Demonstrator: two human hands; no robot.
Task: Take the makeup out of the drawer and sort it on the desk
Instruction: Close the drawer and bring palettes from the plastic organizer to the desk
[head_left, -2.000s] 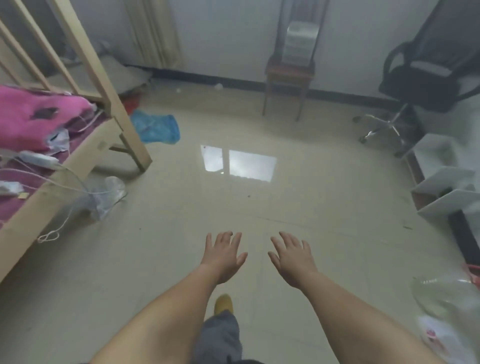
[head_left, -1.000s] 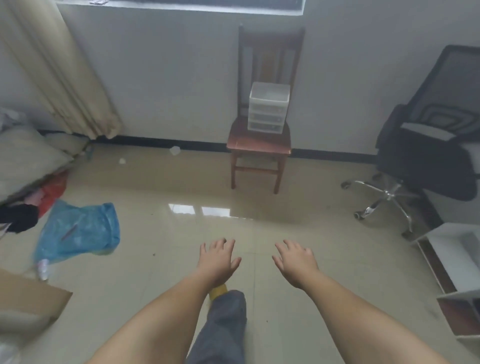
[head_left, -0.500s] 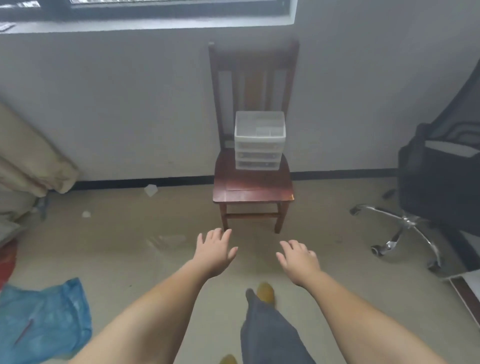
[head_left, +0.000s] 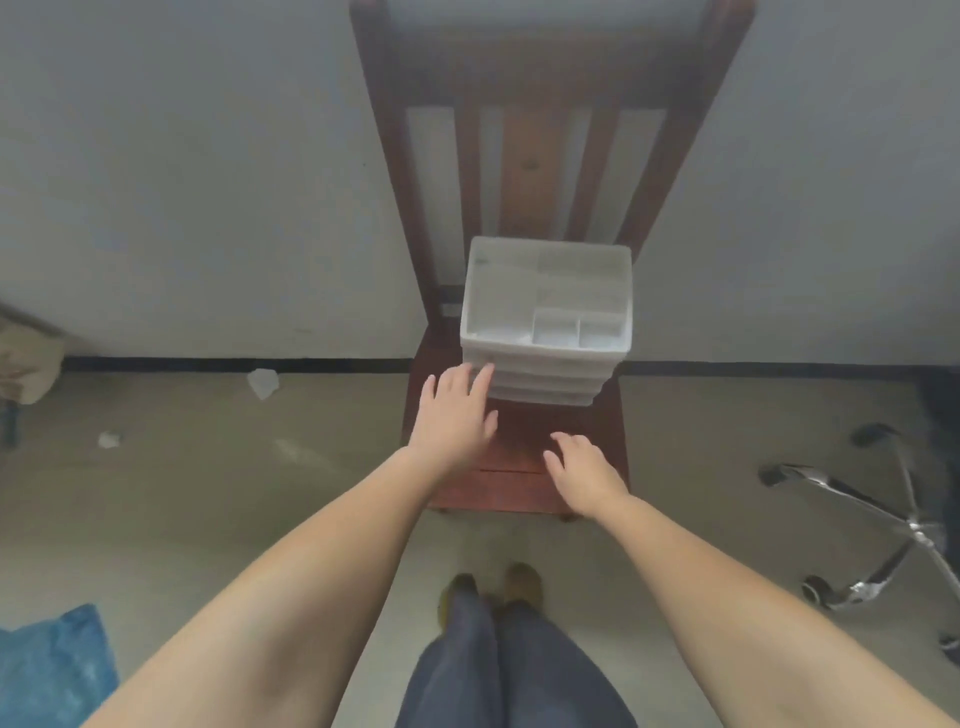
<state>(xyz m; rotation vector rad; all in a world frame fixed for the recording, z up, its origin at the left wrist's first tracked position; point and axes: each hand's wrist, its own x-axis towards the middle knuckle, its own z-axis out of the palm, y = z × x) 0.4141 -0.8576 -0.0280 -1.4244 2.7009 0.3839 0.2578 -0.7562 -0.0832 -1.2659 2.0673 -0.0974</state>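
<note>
The white drawer unit on the wooden chair, well apart a second ago, is now reached, its front met by the straight fingers of the empty left hand while the relaxed, empty right hand is held just short, so a drawer can be opened next.

- Wooden chair beneath both hands
- Blue bag on the floor, far left
- Chrome office-chair base on the right
</note>
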